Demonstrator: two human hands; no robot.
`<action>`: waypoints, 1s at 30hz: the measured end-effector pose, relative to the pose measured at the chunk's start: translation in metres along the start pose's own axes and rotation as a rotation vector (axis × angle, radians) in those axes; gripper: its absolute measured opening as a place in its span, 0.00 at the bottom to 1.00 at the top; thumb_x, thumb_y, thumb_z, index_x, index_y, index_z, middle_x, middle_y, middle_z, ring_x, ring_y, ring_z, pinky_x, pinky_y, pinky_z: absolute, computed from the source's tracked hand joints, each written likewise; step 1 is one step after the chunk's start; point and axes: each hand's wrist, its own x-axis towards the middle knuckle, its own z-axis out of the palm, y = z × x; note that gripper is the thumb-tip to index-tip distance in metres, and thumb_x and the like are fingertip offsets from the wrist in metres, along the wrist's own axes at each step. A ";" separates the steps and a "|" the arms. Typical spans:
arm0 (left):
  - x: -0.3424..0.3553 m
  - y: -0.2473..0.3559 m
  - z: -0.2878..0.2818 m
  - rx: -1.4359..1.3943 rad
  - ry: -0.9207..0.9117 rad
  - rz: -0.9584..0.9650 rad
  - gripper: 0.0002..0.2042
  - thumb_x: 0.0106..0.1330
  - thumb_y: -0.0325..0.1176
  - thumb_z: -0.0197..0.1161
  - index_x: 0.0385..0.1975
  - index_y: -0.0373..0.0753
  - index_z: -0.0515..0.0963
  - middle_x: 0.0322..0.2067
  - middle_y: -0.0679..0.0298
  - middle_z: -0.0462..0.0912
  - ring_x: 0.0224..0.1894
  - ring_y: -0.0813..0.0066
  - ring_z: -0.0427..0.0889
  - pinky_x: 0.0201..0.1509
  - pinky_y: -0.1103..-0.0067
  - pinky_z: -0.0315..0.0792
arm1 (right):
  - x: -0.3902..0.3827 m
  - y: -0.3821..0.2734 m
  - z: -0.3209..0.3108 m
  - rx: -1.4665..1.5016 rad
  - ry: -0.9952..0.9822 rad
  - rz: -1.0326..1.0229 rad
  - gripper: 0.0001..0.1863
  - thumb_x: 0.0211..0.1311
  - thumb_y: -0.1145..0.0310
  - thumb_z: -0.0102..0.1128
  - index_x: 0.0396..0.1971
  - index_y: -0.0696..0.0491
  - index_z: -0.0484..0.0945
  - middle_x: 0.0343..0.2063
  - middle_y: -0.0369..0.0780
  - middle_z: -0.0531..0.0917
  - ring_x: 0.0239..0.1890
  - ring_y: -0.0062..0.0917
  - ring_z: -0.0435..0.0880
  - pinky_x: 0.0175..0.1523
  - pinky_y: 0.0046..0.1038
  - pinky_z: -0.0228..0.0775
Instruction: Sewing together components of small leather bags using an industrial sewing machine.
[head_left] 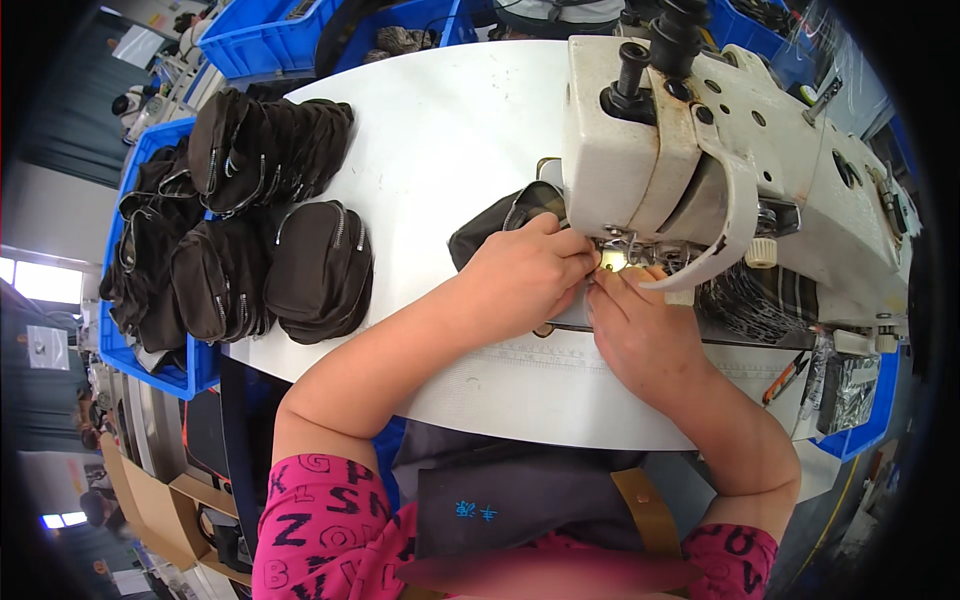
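A dark zippered pouch [482, 232] lies on the white table beside the sewing machine's head [625, 140], partly behind my left hand. My left hand [530, 272] is closed, its fingertips pinched on the edge of this pouch close to the lit needle area [612, 260]. Coming from the other side, my right hand [645, 330] has its fingers curled together just below the presser foot, almost touching the left fingertips. What lies between the right fingers is hidden by the hand.
Stacks of dark pouches [318, 265] stand at the left, by a blue crate [205, 370] filled with more. A printed ruler scale [530, 355] runs along the table front. An orange-and-black cutter [785, 378] and dark zipper strips [755, 300] lie at the right.
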 end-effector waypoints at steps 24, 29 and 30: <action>0.000 0.002 0.007 0.153 -0.012 0.000 0.12 0.59 0.34 0.69 0.42 0.40 0.86 0.47 0.70 0.83 0.52 0.69 0.81 0.38 0.77 0.84 | -0.002 0.006 -0.001 -0.133 -0.039 -0.101 0.20 0.51 0.70 0.63 0.46 0.61 0.84 0.50 0.46 0.83 0.50 0.32 0.81 0.43 0.36 0.71; 0.000 0.003 0.010 0.158 -0.036 -0.005 0.15 0.60 0.33 0.67 0.46 0.37 0.85 0.45 0.68 0.82 0.51 0.69 0.81 0.39 0.78 0.83 | -0.002 0.006 0.001 -0.059 -0.003 -0.041 0.18 0.52 0.70 0.63 0.44 0.59 0.83 0.47 0.43 0.83 0.47 0.31 0.82 0.46 0.34 0.72; 0.000 0.004 0.010 0.154 -0.049 -0.014 0.15 0.61 0.33 0.66 0.47 0.36 0.84 0.44 0.67 0.82 0.50 0.68 0.81 0.39 0.78 0.83 | -0.002 0.006 0.000 -0.087 0.001 -0.047 0.18 0.52 0.70 0.63 0.44 0.58 0.82 0.47 0.43 0.83 0.47 0.30 0.82 0.47 0.33 0.72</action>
